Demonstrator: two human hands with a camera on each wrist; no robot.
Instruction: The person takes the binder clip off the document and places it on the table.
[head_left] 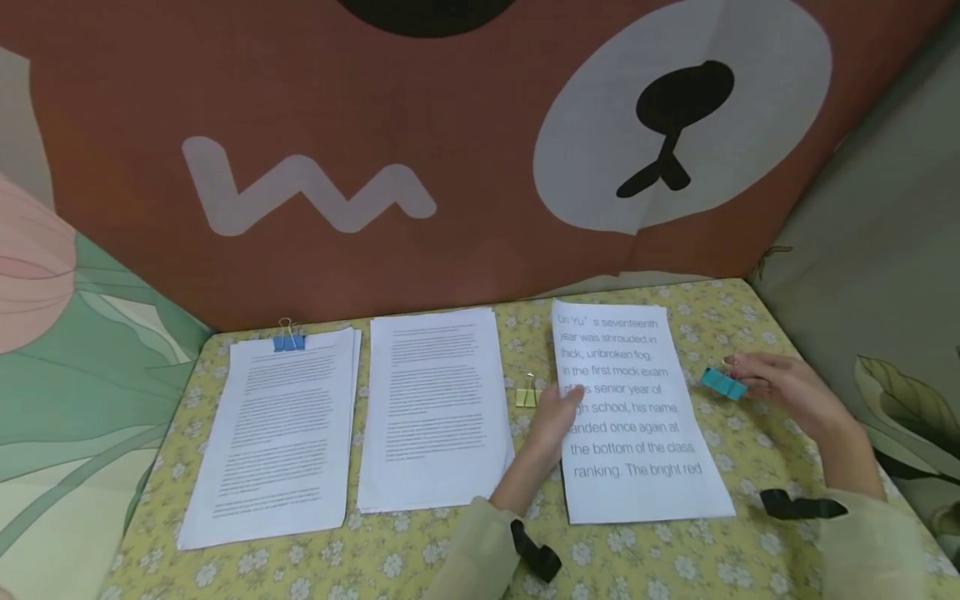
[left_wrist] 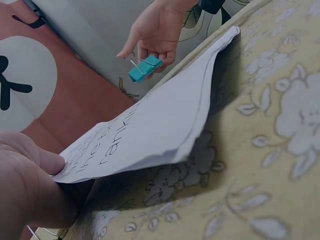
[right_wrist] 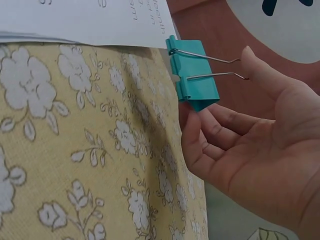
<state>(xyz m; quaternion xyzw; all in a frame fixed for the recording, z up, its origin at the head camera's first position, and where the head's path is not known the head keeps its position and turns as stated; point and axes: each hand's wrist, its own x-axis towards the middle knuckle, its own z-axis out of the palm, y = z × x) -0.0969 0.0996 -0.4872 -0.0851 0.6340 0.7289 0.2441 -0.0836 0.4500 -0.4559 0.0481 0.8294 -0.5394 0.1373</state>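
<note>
Head view, left hand [head_left: 557, 419]: gripping printed sheets [head_left: 637, 498]; keep edges flush.
Right hand [head_left: 791, 390]: holding teal clip [head_left: 724, 383]; squeeze handles [right_wrist: 210, 75] evenly.

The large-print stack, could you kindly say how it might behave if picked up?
The large-print stack would probably flop, since its edge looks wavy in the left wrist view. It may also fan apart, as no clip shows on it and the left hand pinches only one side.
</note>
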